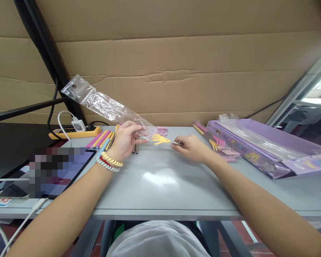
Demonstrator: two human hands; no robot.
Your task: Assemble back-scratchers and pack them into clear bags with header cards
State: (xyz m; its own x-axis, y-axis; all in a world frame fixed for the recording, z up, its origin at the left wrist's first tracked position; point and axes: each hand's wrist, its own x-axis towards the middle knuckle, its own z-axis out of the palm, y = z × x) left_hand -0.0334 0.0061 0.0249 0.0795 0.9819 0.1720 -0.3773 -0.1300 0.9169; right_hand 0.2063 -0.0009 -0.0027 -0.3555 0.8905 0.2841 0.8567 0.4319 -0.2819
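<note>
In the head view, the person's left hand (126, 140) pinches the near right end of a long clear plastic bag (107, 104) between thumb and fingers, and the bag slants up to the far left, its end with the round hole highest. The right hand (190, 147) is closed around the metal rod (177, 143) of a yellow hand-shaped piece (161, 139), which points left at the bag's lower end (whether its fingertips are inside the plastic, one cannot tell). Both hands are above the gray table (149, 200). Pink hand-shaped pieces (162, 131) lie beyond the yellow one, toward the far edge, and short metal tubes (135, 148) lie just beside the left hand. Farther left are pink, yellow and blue sticks (99, 138), with an orange power strip (75, 134) behind them and a tablet (80, 166) nearer. To the right, bagged sets (216, 142) with pink and yellow hand-shaped ends lie beside an open purple box (259, 146) that holds clear plastic packaging (253, 140). Brown cardboard (166, 57) stands behind the table.
</note>
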